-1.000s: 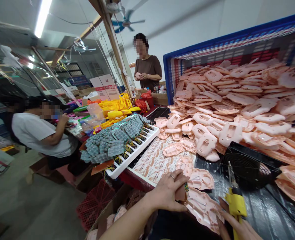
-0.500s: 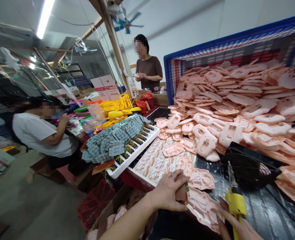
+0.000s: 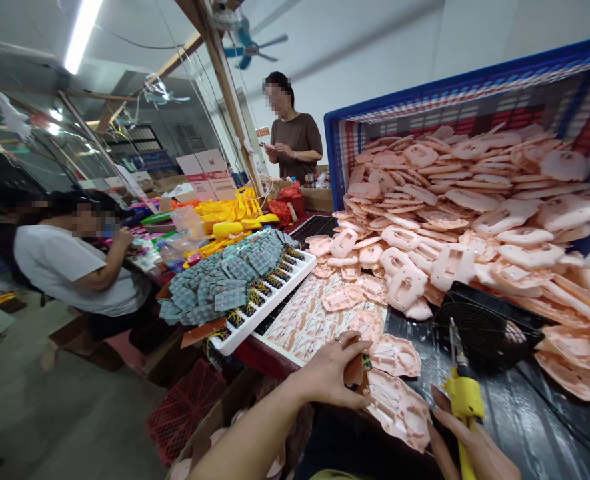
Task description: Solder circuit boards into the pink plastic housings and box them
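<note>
Left hand [image 3: 331, 375] pinches a board [image 3: 355, 371], shell [image 3: 399, 411] at four o'clock; right hand [image 3: 477, 445] grips an iron [image 3: 465, 396], bare counter [image 3: 525, 423] at three.

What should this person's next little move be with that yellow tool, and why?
Perhaps turn the yellow soldering iron so its tip comes toward the brown board: the left hand holds that board by the pink plastic shell, where thin wires show, while the iron, in the right hand, points up, clear of both.
</note>
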The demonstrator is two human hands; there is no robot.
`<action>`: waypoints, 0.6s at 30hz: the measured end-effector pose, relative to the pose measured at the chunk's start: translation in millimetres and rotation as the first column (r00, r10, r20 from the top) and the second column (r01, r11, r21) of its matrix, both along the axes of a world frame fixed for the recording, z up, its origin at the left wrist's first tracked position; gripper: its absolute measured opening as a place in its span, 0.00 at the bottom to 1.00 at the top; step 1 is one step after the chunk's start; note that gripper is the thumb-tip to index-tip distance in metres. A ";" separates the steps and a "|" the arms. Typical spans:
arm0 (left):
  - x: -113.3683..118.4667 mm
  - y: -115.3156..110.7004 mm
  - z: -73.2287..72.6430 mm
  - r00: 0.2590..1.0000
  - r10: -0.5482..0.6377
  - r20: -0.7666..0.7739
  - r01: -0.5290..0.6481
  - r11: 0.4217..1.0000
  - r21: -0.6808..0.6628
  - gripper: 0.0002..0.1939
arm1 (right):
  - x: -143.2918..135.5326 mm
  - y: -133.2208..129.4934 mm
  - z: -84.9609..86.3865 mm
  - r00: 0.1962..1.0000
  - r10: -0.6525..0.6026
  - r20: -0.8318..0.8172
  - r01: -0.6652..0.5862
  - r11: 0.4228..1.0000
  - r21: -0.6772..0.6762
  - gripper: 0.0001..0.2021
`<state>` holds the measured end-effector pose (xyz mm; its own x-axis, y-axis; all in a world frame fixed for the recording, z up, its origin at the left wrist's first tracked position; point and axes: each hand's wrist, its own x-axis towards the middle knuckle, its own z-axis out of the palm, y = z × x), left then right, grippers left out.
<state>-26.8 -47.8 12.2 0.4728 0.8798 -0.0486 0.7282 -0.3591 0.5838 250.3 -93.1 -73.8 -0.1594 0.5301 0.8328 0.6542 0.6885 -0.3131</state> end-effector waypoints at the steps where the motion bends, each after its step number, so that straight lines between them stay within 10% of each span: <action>1: 0.2 0.5 -0.2 1.000 0.007 0.021 -0.007 1.000 0.001 0.53 | -0.6 -0.9 2.1 1.000 0.007 0.031 -0.007 1.000 0.004 0.27; 12: -1.7 8.8 4.9 0.943 0.099 0.317 -0.068 0.992 -0.107 0.53 | -2.6 2.5 19.5 0.963 0.113 0.244 -0.118 0.993 0.008 0.21; 18: -2.5 11.4 10.2 0.772 0.255 0.582 -0.111 0.956 -0.272 0.51 | -3.0 -0.3 18.4 0.979 0.093 0.184 -0.087 0.995 -0.039 0.20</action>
